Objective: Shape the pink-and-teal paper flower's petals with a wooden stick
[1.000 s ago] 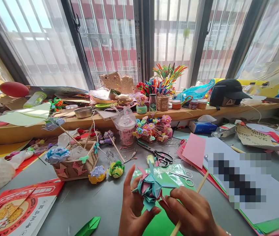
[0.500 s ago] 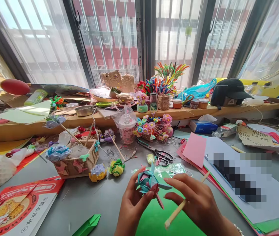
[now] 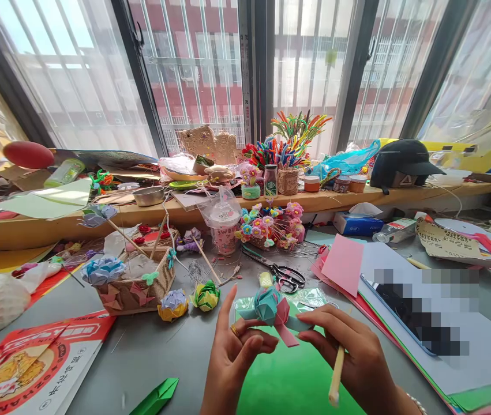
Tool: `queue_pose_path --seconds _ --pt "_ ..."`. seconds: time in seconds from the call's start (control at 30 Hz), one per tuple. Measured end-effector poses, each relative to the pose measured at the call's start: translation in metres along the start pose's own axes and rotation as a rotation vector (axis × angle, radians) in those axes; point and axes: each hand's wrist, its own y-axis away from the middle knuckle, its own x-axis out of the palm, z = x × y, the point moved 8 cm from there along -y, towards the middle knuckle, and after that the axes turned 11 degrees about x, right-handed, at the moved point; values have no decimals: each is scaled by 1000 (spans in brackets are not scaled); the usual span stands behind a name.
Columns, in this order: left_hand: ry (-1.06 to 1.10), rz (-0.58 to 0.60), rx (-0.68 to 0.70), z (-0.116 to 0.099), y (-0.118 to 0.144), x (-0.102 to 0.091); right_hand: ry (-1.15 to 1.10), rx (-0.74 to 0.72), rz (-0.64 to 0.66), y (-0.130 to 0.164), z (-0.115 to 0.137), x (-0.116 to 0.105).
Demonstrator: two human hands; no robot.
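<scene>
Between my two hands is a folded paper flower (image 3: pixel 270 307) in teal and pink, with loose strips at its sides. My left hand (image 3: pixel 239 357) is closed on the flower's left side; its index finger points up and a ring sits on one finger. My right hand (image 3: pixel 351 351) pinches the teal strip at the right with thumb and fingertips. A thin wooden stick (image 3: pixel 336 377) is tucked in the same hand, its blunt end toward me. Under both hands lies a green sheet (image 3: pixel 291 380) on the grey table.
Scissors (image 3: pixel 286 275) lie behind the flower. To the left are a yellow-green paper flower (image 3: pixel 205 295), a purple-yellow one (image 3: pixel 172 305) and a cardboard box (image 3: pixel 130 295). A folded green paper piece (image 3: pixel 155 397) is at front left. A phone (image 3: pixel 413 323) rests on paper sheets at right.
The flower has turned, and its rounded teal side now shows. My right hand has closed on a strip, and the stick has swung more upright. My left index finger has lifted.
</scene>
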Motion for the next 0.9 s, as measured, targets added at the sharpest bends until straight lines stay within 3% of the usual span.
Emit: queue_pose_path --seconds 0.4,0.6,0.73,0.9 --pt "-34 -63 30 0 -3 -5 21 98 -10 -2 -5 -3" --pt "196 70 -229 30 8 12 196 -221 -90 14 18 4" --pt "123 51 -190 27 10 11 293 -368 18 26 29 22" --pt "123 -9 -216 23 7 6 268 -362 57 25 32 25"
